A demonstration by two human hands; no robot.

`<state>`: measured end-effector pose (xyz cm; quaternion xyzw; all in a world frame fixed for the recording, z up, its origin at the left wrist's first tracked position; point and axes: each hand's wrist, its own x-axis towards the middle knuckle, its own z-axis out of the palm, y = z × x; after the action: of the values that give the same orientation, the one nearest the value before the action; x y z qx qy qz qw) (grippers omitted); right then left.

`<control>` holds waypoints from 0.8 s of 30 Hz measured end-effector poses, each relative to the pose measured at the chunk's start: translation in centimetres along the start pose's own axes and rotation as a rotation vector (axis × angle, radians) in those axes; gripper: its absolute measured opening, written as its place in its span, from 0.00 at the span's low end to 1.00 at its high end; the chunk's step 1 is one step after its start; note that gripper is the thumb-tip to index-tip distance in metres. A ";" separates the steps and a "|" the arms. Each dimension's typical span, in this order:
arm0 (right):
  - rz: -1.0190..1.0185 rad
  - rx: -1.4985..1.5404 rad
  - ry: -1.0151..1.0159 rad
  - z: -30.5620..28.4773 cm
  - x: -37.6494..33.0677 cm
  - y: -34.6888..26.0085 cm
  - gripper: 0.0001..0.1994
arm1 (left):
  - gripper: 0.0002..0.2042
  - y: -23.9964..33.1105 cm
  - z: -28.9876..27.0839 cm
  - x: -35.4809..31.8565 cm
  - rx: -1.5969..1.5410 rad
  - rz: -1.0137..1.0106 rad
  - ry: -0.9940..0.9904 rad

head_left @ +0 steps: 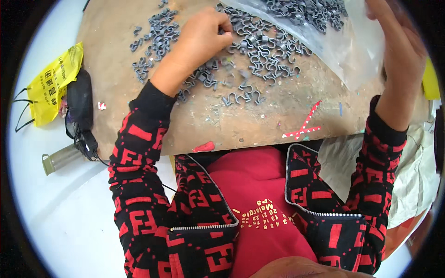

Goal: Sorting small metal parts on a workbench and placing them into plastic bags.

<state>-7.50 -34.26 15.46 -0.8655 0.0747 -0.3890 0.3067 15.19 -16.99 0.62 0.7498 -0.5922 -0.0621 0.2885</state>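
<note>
Many small grey plastic clips (273, 51), open rings with short feet, lie scattered over the brown tabletop. Above them is my left hand (204, 39), its fingers curled in; whatever they hold, if anything, is hidden. A looser group of the same clips (162, 34) lies to the left of that hand. At the upper right, a clear plastic bag (354, 60) holds a heap of grey clips (315, 14). My right hand (401, 48) grips the bag by its right side, with the fingertips partly out of sight at the top edge.
The worn wooden table (259, 123) ends just in front of my body. Red patterned tape (303, 127) and a red scrap (204, 147) are on its near part. Left of the table are a yellow bag (53, 85), a black pouch (79, 106) and a clear tube (60, 158).
</note>
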 end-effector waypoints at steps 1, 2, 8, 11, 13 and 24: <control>-0.021 -0.022 0.007 -0.2 -0.3 0.2 0.22 | 0.06 -0.3 0.1 -0.2 -0.026 0.060 0.033; -0.039 -0.053 0.015 -0.7 -0.6 0.4 0.22 | 0.05 0.0 0.2 -0.1 -0.023 0.066 0.026; -0.135 -0.256 0.041 -7.2 -3.5 7.0 0.22 | 0.12 3.4 -1.2 1.9 -0.030 -0.133 -0.110; -0.160 -0.414 0.038 -15.0 -5.8 14.4 0.23 | 0.15 5.5 -2.2 1.9 0.267 0.042 -0.036; -0.176 -0.524 0.037 -20.8 -7.2 18.6 0.23 | 0.15 6.9 -4.0 2.1 0.122 0.267 0.255; -0.179 -0.156 -0.300 4.2 -12.0 -2.5 0.26 | 0.30 2.3 -4.7 0.1 0.067 0.419 0.405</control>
<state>-12.95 -25.82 7.26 -0.9381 -0.0194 -0.2743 0.2106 15.31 -15.67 5.67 0.6174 -0.6663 0.1694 0.3824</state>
